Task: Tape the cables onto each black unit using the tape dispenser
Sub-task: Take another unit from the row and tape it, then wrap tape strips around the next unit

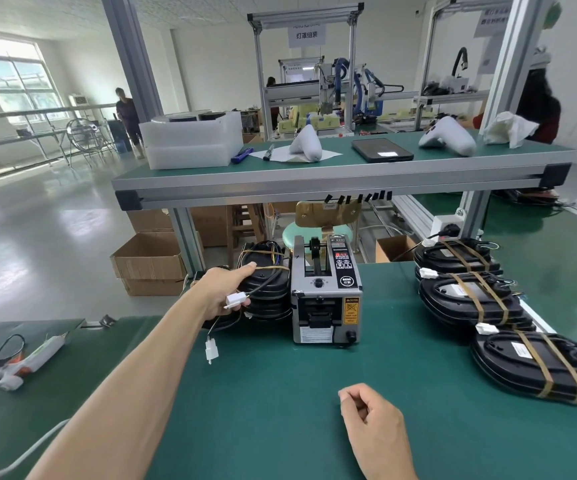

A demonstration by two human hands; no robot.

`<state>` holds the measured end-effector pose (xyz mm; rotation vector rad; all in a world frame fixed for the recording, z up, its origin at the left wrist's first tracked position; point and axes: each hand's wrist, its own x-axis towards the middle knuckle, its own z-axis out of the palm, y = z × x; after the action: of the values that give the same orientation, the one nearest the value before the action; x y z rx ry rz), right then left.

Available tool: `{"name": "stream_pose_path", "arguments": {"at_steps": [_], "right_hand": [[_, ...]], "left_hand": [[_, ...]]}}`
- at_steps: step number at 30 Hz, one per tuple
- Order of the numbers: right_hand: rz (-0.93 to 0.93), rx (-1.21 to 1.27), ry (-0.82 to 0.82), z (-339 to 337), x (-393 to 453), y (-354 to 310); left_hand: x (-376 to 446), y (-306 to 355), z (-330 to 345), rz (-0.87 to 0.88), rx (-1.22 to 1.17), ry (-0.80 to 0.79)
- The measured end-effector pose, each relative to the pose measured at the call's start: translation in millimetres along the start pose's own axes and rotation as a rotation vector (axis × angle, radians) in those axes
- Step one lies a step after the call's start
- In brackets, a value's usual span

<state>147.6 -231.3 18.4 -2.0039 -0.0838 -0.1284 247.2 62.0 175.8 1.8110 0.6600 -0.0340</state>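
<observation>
A stack of black units (269,289) with loose cables stands left of the grey tape dispenser (326,292). My left hand (223,289) reaches to that stack and grips the top unit's edge, with a white connector (235,300) by its fingers. A second white connector (211,351) dangles below on thin wires. My right hand (371,426) rests on the green mat (280,410) in front, fingers loosely curled, holding nothing. Taped black units (470,299) lie in a row at the right, crossed by brown tape strips.
Cut black tape strips (359,198) hang from the shelf rail above the dispenser. A glue gun (20,365) lies at the left on the mat. The upper shelf (314,178) carries white shells, a tablet and foam trays. Cardboard boxes (148,261) sit on the floor.
</observation>
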Motion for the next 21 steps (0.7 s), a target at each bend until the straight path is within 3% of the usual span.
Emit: {"name": "stream_pose_path", "arguments": {"at_steps": [8,10,13,15,17,21], "right_hand": [[-0.007,0.01,-0.02,0,1,3],[-0.006,0.015,-0.023,0,1,4],[-0.02,0.015,-0.026,-1,1,5],[-0.014,0.029,-0.035,1,0,5],[0.016,0.056,-0.038,2,-1,4],[0.027,0.121,-0.011,-2,0,4]], "left_hand": [[-11,-10,-8,-0.032,-0.002,0.056],[-21,-14,-8,0.031,-0.014,0.205],[-50,-34,-5,0.305,-0.078,0.555],[-78,-63,5,0.442,-0.194,0.664],[-99,-104,25,0.481,-0.194,0.62],[-125,-182,67,0.417,-0.007,0.367]]}}
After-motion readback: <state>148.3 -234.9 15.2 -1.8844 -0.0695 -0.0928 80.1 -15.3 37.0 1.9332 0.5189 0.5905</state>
